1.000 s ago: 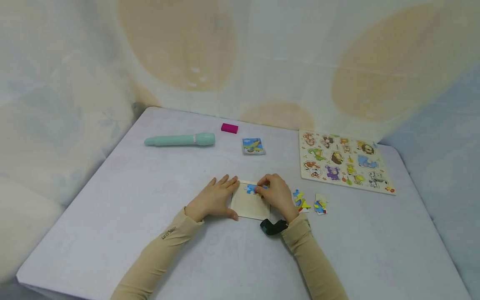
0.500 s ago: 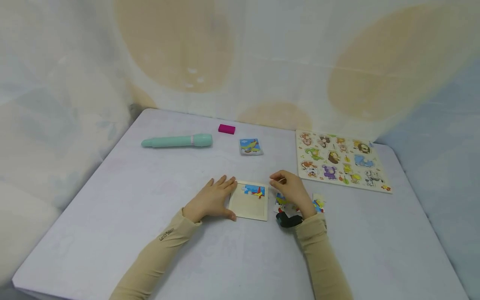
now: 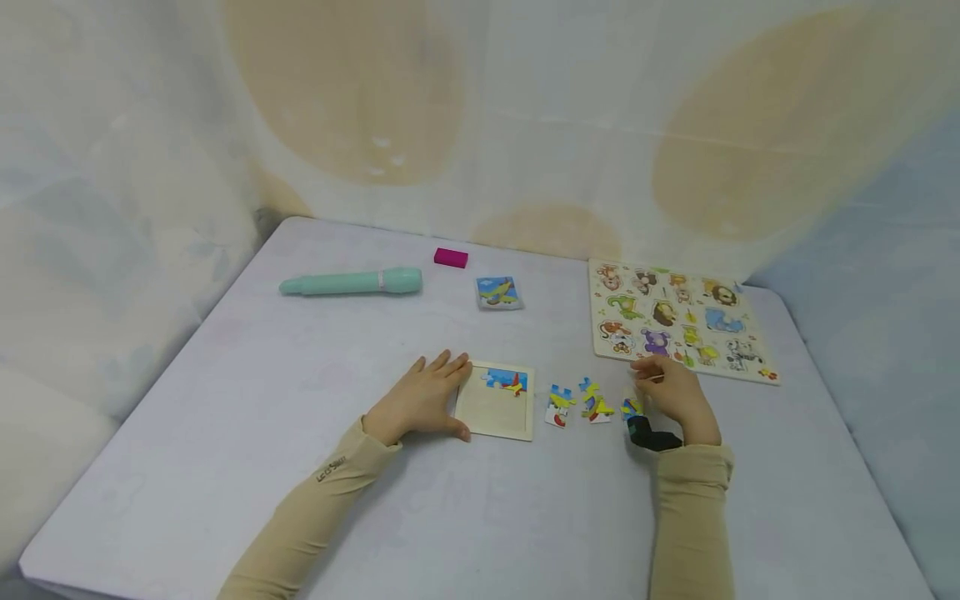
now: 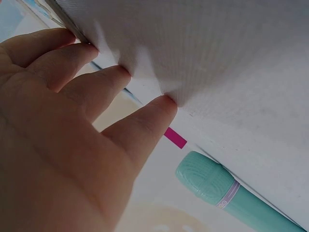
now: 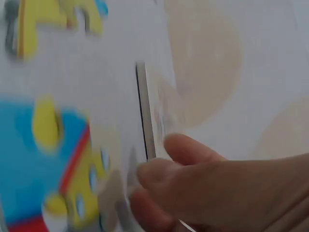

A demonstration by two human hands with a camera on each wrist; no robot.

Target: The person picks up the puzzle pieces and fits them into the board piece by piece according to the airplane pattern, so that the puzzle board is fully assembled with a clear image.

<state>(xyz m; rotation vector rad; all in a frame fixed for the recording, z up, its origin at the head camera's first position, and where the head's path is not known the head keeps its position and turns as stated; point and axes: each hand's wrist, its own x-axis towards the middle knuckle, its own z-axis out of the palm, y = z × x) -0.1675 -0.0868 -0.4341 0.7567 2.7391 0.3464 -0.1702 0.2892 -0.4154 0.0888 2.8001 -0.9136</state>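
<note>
My left hand (image 3: 422,400) lies spread at the left edge of a square wooden puzzle tray (image 3: 495,421), with straight fingers touching its border. Joined blue, red and yellow puzzle pieces (image 3: 507,381) sit at the upper right inside the tray. To the tray's right are a left group of puzzle pieces (image 3: 560,406) and a middle group of puzzle pieces (image 3: 596,404). My right hand (image 3: 678,400) hovers beside the rightmost puzzle pieces (image 3: 632,408), fingers loosely bent, nothing seen between them. The wrist camera partly hides those pieces, which appear large and blurred in the right wrist view.
An animal peg puzzle board (image 3: 678,325) lies behind my right hand. Farther back are a small wrapped airplane picture packet (image 3: 498,292), a magenta block (image 3: 451,257) and a mint-green microphone-shaped toy (image 3: 351,282). Fabric curtains (image 3: 540,125) enclose the table (image 3: 360,517).
My right hand has left the joined pieces in the tray and moved right, past the loose groups, to the rightmost one. My left hand stays at the tray's edge.
</note>
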